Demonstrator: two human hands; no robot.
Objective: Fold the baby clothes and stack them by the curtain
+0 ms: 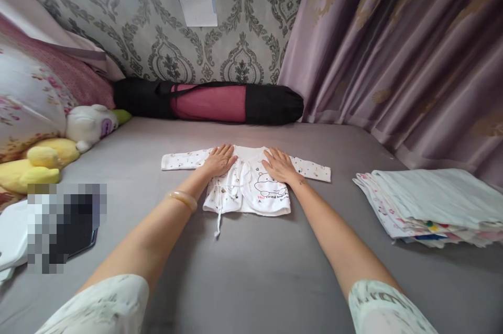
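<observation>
A small white long-sleeved garment [251, 206] lies flat on a grey sheet, its sleeves spread to both sides. It has small prints, a cartoon animal on the right half and thin ties that hang past the hem at the left. My left hand [220, 160] lies flat on its upper left part near the shoulder, fingers stretched out. On the upper right part rests my right hand [279, 165], palm down with the fingers spread. Neither hand grips the cloth.
Folded cloths [440, 198] are stacked at the right. A black and pink long bag [208, 102] lies along the wall. Plush toys [90, 124] sit at the left, above a partly pixelated dark device [74, 226] and a white object [13, 232].
</observation>
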